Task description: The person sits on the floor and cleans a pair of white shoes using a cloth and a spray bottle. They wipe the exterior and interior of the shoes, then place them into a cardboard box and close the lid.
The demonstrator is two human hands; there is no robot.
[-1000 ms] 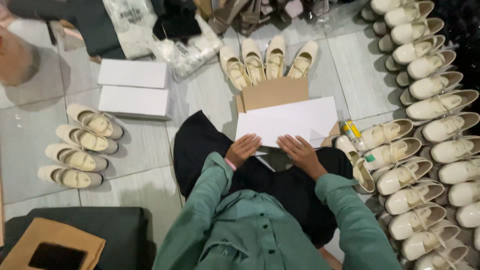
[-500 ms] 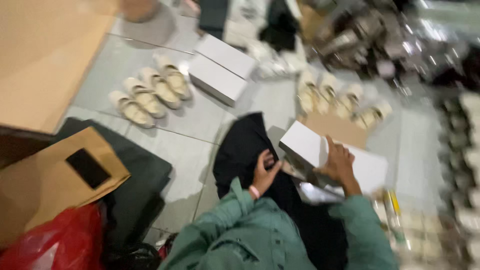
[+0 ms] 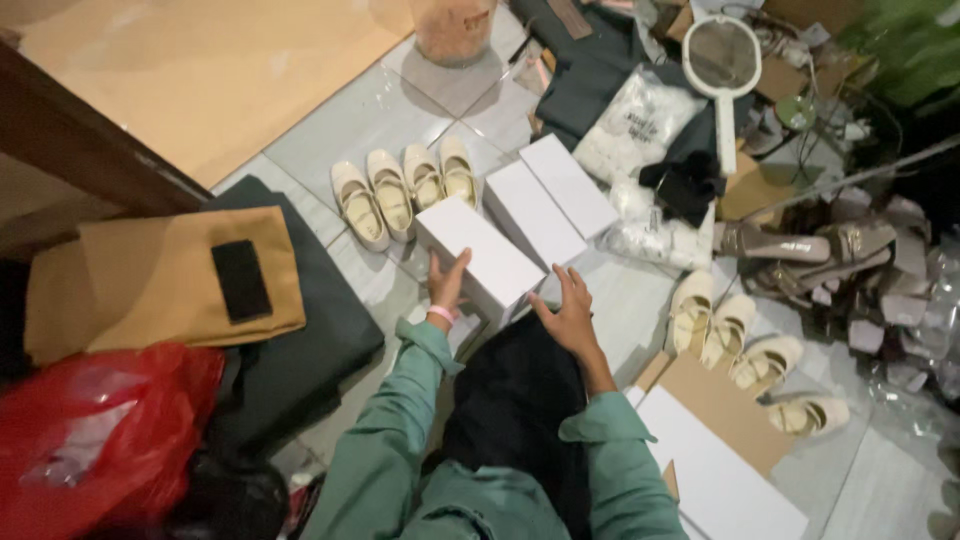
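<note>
- Left hand point(image 3: 446, 283): one, fingers spread, pressing flat against the near left side of the closest white box point(image 3: 478, 255); grasping it together with the other hand.
- Right hand point(image 3: 570, 312): one, fingers open and curved, touching the near right corner of the same box.
- White boxes: three in all, lying side by side on the tiled floor point(image 3: 380, 110). The closest one is sitting between the two hands, just in front of the person's knees; the second box point(image 3: 532, 212) and third box point(image 3: 568, 184) are lying just behind it, touching one another.
- Cream shoes, left group point(image 3: 402, 192): four, standing in a row just beyond the held box.
- Cream shoes, right group point(image 3: 745, 345): four showing, lying beside a flat cardboard sheet point(image 3: 728, 415).
- White sheet point(image 3: 720, 490): one, lying on the cardboard at the person's right.
- Metallic heeled sandals point(image 3: 805, 248): a heap further right; count cannot be told.
- Racket-shaped swatter point(image 3: 724, 70): one, resting on clear bags of white items point(image 3: 640, 125).
- Tan folded bag point(image 3: 165, 280): one, bearing a black patch, lying on dark cloth point(image 3: 320, 350).
- Red plastic bag point(image 3: 90, 440): one, sitting at lower left.
</note>
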